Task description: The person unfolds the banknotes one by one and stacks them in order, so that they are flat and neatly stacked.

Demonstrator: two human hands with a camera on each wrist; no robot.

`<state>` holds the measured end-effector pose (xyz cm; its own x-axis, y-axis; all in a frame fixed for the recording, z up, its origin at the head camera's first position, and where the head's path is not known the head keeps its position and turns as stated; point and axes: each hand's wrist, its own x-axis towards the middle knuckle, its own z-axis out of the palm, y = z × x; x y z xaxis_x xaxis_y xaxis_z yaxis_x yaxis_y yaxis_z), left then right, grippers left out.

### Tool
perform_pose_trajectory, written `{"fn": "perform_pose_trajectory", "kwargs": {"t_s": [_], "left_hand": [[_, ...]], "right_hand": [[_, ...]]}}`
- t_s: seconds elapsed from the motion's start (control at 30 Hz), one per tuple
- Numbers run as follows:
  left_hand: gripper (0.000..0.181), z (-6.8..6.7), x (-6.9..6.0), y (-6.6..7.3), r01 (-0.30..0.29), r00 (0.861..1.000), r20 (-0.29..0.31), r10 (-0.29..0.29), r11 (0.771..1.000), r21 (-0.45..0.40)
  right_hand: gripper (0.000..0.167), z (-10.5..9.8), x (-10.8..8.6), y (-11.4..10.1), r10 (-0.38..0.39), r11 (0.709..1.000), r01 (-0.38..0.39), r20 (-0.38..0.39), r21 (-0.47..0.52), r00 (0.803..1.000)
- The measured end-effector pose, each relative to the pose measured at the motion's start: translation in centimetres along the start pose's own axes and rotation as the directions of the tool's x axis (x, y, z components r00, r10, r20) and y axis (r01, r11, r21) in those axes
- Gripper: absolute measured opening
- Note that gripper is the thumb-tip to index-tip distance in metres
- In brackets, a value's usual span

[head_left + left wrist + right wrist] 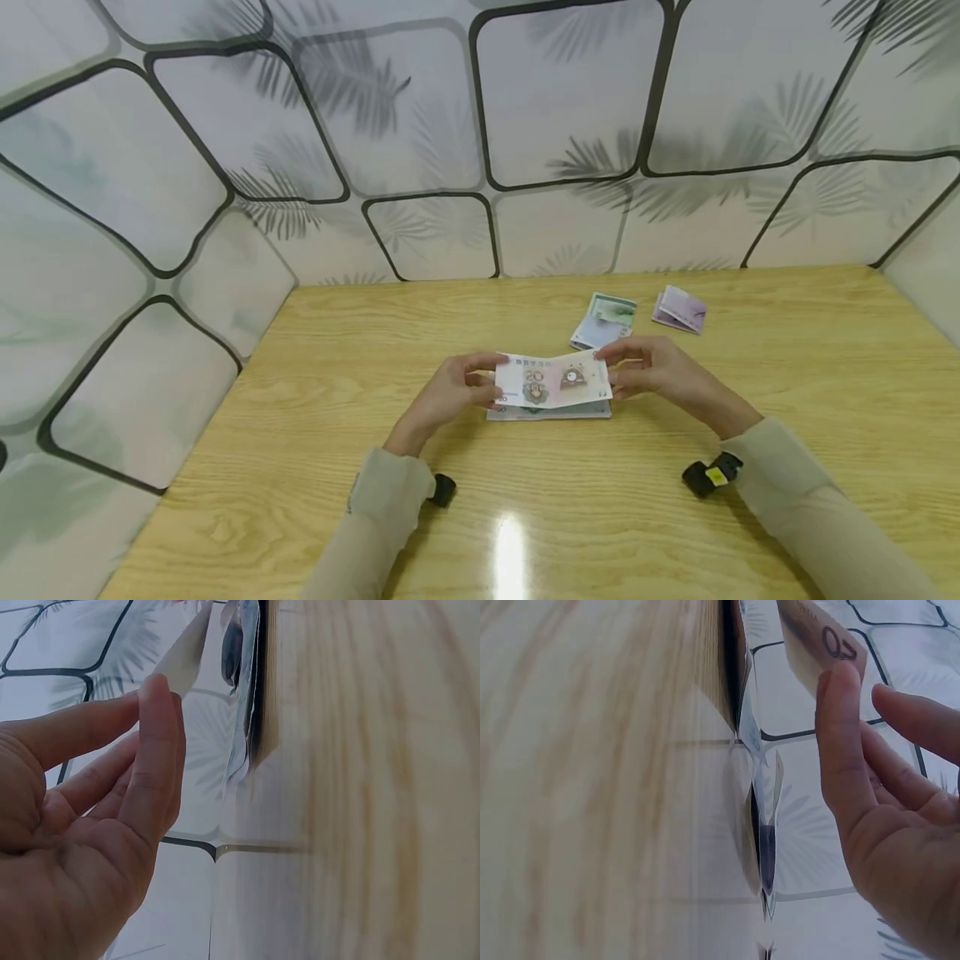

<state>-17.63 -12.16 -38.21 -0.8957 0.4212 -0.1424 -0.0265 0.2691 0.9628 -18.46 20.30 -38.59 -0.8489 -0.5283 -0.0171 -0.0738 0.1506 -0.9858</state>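
Observation:
A pale banknote marked 20 (553, 379) is stretched between both hands, a little above a greenish banknote (551, 412) on the table. My left hand (452, 392) pinches its left end between thumb and fingers; in the left wrist view the hand (97, 787) holds the note's pale corner (186, 656). At the right end my right hand (656, 375) grips the note; in the right wrist view that hand (892, 795) is at the note's printed corner (829, 645). How many notes lie underneath cannot be told.
Behind the right hand lie a folded green and bluish note pile (603, 321) and, farther right, a folded purple note (681, 309). The wooden table (360, 333) meets a patterned wall covering (562, 100) at the back and left. Black straps are on both wrists.

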Motion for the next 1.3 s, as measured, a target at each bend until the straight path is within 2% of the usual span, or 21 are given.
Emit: {"fn": "perform_pose_trajectory", "kwargs": {"t_s": [0.23,0.47,0.7,0.9,1.07,1.3], "left_hand": [[0.049,-0.2,0.2,-0.3,0.030,0.999,0.028,-0.030,0.999,0.021],[0.051,-0.2,0.2,-0.6,0.049,0.998,0.039,-0.051,0.998,0.031],[0.046,-0.9,0.1,-0.6,0.046,0.998,0.040,-0.047,0.998,0.042],[0.045,-1.2,0.0,-0.6,0.054,0.997,0.047,-0.056,0.998,0.033],[0.046,-1.1,0.1,-0.6,0.053,0.998,0.016,-0.053,0.999,0.008],[0.051,-1.1,0.2,-0.6,0.016,1.000,-0.025,-0.014,0.998,0.054]], "right_hand": [[0.046,-0.2,0.1,0.2,0.048,0.999,-0.049,0.075,0.019,0.996],[0.048,-0.2,0.0,0.5,0.085,0.996,-0.087,0.093,0.015,0.992],[0.051,-0.2,0.1,0.5,0.119,0.993,-0.120,0.117,-0.004,0.986],[0.048,-0.1,0.1,0.6,0.111,0.994,-0.110,0.150,-0.012,0.982],[0.050,-0.3,0.0,0.6,0.119,0.993,-0.119,0.167,-0.011,0.979],[0.046,-0.5,-0.1,0.3,0.105,0.994,-0.106,0.200,-0.007,0.974]]}}
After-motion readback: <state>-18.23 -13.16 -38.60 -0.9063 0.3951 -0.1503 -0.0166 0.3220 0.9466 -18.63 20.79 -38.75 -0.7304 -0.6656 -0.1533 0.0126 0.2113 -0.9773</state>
